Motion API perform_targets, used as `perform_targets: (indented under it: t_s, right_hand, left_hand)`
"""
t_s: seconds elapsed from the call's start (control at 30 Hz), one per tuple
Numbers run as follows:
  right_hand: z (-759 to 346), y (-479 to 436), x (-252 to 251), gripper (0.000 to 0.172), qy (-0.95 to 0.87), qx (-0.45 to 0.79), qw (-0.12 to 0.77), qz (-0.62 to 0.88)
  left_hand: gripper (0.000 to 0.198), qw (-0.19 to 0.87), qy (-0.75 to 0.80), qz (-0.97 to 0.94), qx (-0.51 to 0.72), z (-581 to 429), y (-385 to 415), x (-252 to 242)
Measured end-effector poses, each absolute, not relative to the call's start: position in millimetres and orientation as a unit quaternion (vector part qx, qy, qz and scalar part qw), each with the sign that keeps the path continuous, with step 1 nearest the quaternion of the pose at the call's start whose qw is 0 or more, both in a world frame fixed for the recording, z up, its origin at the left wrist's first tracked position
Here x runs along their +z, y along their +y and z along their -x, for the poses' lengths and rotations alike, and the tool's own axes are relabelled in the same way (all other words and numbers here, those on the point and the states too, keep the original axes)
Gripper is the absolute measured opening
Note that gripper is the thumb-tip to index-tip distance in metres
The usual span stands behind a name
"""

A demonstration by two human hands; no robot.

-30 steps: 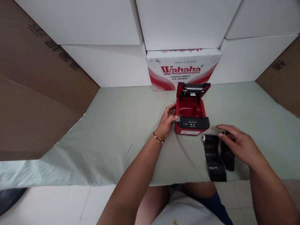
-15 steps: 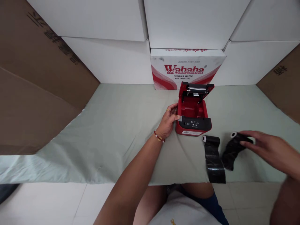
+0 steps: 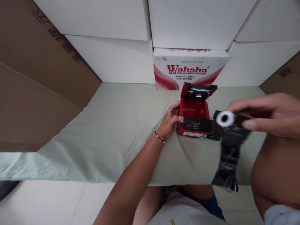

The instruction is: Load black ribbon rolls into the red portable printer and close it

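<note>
A red and black label printer (image 3: 194, 126) stands on the cloth with its lid (image 3: 199, 90) raised and its red inner bay exposed. My left hand (image 3: 170, 121) grips its left side, thumb at the front corner and fingers along the wall. Lifted close to the camera, a black roll (image 3: 234, 134) with a white core is pinched in my right hand (image 3: 269, 115). Its loose strip dangles past the table's front edge, blurred by motion. A second black roll (image 3: 212, 137) lies at the printer's right front corner, partly hidden behind the held one.
A pale green cloth (image 3: 122, 125) covers the table. Behind the printer stands a Wahaha water carton (image 3: 187, 68) against stacked white boxes (image 3: 112, 59). Brown cardboard (image 3: 47, 93) walls the left side, and another brown panel (image 3: 281, 75) the right.
My right hand has raised its roll off the cloth, up and left toward the printer. The other roll's strip no longer stretches to the front edge. My left hand stays on the printer.
</note>
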State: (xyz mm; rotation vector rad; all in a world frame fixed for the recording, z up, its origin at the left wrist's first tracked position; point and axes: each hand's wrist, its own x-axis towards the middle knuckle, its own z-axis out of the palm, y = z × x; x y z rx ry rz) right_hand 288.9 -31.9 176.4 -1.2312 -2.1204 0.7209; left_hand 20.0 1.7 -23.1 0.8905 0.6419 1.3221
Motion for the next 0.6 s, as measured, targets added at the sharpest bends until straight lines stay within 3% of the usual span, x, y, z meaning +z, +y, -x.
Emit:
perform_targets:
  t_s: [0.03,0.1,0.23,0.37,0.47,0.6]
  right_hand:
    - [-279.7,-20.0,175.6,0.056,-0.808,0.313,0.198,0.458]
    - [-260.4,-1.1,167.4,0.046,-0.803,0.306,0.104,0.501]
    - [-226.4,14.4,136.7,0.042,-0.812,0.139,0.077,0.561]
    - [-210.9,17.4,118.5,0.044,-0.816,0.062,-0.008,0.575]
    - [-206.1,22.9,112.8,0.045,-0.805,0.042,-0.038,0.590]
    - [-204.1,34.9,99.5,0.043,-0.800,0.013,-0.006,0.600]
  left_hand:
    - [0.067,0.653,0.282,-0.392,0.583,-20.0,1.7,-22.8]
    - [0.068,0.650,0.281,-0.398,0.583,-20.6,2.2,-23.5]
    - [0.065,0.587,0.326,-0.448,0.590,-23.3,-1.1,-26.6]
    - [0.053,0.293,0.411,-0.588,0.633,-25.0,-22.3,-17.4]
    - [0.054,0.066,0.352,-0.693,0.626,-26.5,-43.9,-3.7]
    - [0.051,-0.035,0.317,-0.744,0.587,-32.8,-60.8,4.9]
